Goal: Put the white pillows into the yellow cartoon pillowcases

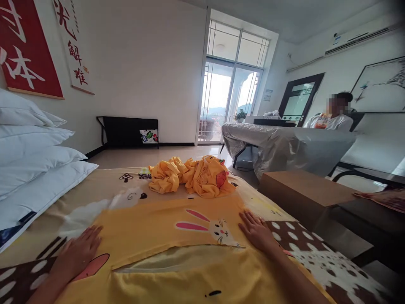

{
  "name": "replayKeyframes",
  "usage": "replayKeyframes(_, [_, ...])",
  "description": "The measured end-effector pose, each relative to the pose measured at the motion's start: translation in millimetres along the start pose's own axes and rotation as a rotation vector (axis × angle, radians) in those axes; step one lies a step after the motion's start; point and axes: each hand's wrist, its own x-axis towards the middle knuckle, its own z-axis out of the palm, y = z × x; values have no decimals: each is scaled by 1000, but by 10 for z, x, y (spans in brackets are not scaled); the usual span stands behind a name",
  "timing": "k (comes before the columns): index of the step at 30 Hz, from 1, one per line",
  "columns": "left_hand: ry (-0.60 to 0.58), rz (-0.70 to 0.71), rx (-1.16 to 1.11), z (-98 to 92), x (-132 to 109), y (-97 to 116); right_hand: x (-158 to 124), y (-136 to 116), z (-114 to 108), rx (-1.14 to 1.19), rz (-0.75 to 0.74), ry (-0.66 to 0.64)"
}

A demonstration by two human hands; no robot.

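A yellow cloth lies flat on the bed, close in front of the person. Its long axis runs left to right, across the view. The rabbit printed on it lies sideways, ears pointing left and face toward the right. A slit in the cloth runs along the same axis and shows a paler layer inside.

The left hand and right hand are well apart, one at each end of the cloth. Both are spread, palm down and grip nothing. Whether the fingertips rest on the cloth or on the sheet beside it is hard to tell.

The near edge of the cloth and both forearms are cut off by the bottom of the frame. Farther up the bed sits a crumpled yellow pile; how many pieces it holds cannot be made out. White pillows are stacked at the left, partly out of frame. A brown box stands just beside the bed on the right.
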Motion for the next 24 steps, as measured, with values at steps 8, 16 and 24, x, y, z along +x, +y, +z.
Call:
replayKeyframes(8, [-45,183,-128,-710,341,1420,310,-1280,-189,51,-241,41])
replayKeyframes(16, [-119,229,-249,-341,827,2080,506,-2291,163,186,-535,-3])
replayKeyframes(24, [-120,-71,-100,-55,720,564,770,-481,122,39,-77,-40])
